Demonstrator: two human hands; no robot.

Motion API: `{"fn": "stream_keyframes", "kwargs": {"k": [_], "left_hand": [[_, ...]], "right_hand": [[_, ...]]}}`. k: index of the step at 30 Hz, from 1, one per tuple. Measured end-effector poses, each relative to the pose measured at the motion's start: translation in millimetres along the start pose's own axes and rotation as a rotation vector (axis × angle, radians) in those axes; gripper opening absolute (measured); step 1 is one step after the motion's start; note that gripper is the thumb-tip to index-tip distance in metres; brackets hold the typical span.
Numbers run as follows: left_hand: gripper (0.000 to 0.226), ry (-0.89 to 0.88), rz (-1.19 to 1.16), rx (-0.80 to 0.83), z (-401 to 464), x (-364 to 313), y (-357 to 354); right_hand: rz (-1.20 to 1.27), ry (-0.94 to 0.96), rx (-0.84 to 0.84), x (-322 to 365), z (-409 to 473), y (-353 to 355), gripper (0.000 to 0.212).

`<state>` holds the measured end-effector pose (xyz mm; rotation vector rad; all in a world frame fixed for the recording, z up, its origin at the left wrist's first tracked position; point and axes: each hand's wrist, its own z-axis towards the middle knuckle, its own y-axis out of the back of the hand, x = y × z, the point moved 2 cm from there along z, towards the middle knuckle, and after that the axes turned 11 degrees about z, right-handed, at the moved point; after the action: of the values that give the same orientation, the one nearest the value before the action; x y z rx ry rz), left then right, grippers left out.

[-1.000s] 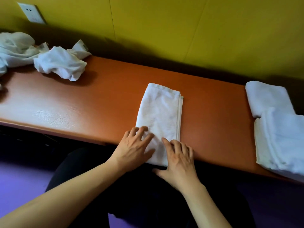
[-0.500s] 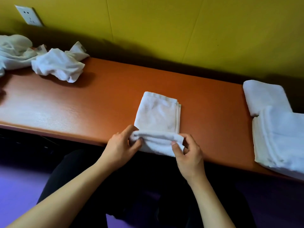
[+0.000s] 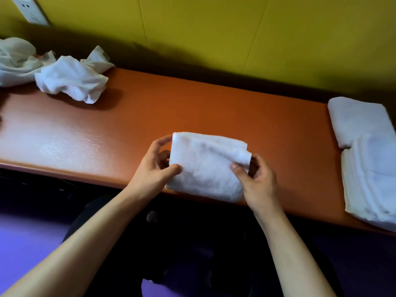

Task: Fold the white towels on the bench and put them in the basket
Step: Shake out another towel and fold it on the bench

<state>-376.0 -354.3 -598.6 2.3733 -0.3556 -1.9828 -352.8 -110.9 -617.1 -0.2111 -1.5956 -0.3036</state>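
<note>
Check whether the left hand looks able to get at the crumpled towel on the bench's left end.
Probably yes, once freed. The left hand now grips the folded towel; the bench between it and the crumpled towel is bare.

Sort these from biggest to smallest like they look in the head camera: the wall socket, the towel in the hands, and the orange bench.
1. Orange bench, far the largest.
2. Towel in the hands.
3. Wall socket, smallest, though it sits farther away and is cut off by the frame.
</note>
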Motion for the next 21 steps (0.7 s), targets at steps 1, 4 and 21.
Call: {"fn": "stream_keyframes", "kwargs": {"k": [1, 4, 21], "left_hand": [[0.076, 0.003, 0.068, -0.061, 9, 3, 1], [0.079, 0.022, 0.294, -0.188, 37, 9, 2], [0.041, 0.223, 0.653, -0.209, 31, 24, -9]], "right_hand": [[-0.028, 0.024, -0.02, 2, 8, -4, 0.023], [-0.115, 0.057, -0.063, 4, 31, -19, 0.021], [-0.261, -0.456, -0.103, -30, 2, -20, 0.058]]}}
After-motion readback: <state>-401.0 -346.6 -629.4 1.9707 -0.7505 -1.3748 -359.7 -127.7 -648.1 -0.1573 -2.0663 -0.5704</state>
